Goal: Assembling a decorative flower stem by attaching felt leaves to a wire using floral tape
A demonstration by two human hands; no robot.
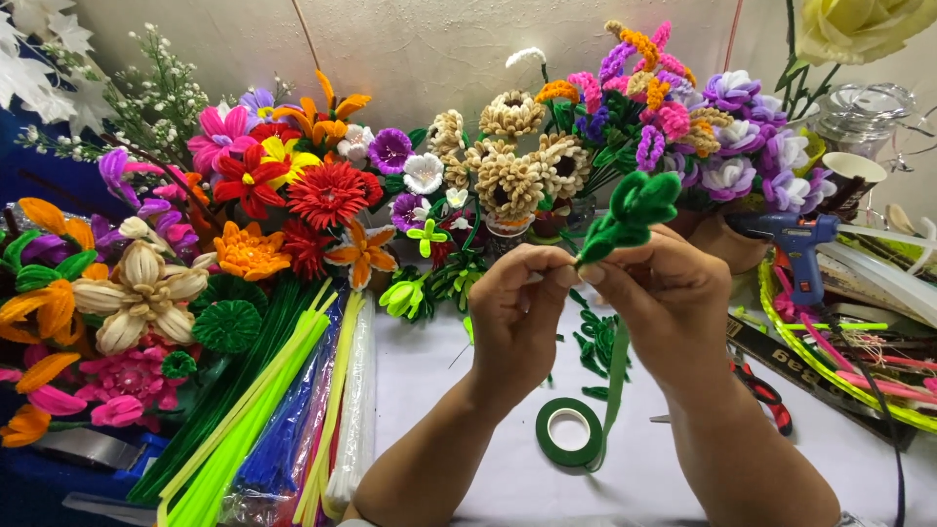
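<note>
Left hand [517, 303] and right hand [659, 293] pinched on green pipe-cleaner stem [630, 213]

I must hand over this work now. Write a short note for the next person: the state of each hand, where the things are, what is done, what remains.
Left hand: fingertips pinch the base of the green pipe-cleaner piece.
Right hand: grips the same piece just below its leafy top.
Roll of green tape lies on the white table, its strip running up toward the hands.
Small green leaf pieces lie behind the hands.
Glue gun sits at right.
Done: green top is shaped.
Left: seemingly the wrapping; tape is not yet visibly on the piece.
</note>
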